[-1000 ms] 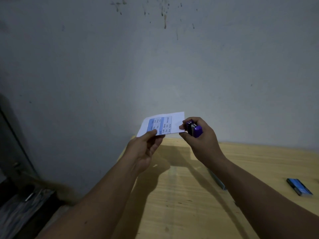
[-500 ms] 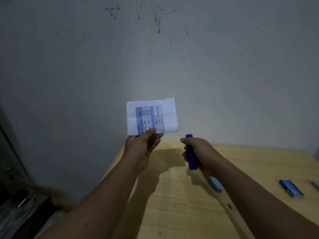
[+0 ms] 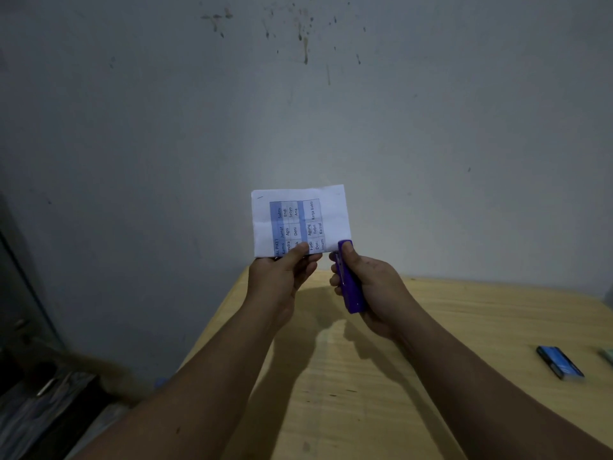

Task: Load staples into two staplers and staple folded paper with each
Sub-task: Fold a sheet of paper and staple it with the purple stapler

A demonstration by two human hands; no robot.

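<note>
My left hand (image 3: pixel 282 277) pinches the bottom edge of a folded white paper (image 3: pixel 300 220) printed with a blue table and holds it upright in front of the wall. My right hand (image 3: pixel 368 287) grips a purple stapler (image 3: pixel 346 280), its nose pointing up and touching the paper's lower right corner. Whether the corner sits inside the stapler's jaw I cannot tell. Both hands are raised above the far left part of the wooden table (image 3: pixel 381 376).
A small blue box (image 3: pixel 560 361) lies on the table at the right, with a pale green object (image 3: pixel 608 355) cut off by the frame edge beyond it. A stained grey wall stands right behind the table. Dark clutter lies on the floor at the lower left.
The stapler was clamped on the paper's right edge, then dropped away. The paper was turned upright, and the stapler has now risen to its lower right corner.
</note>
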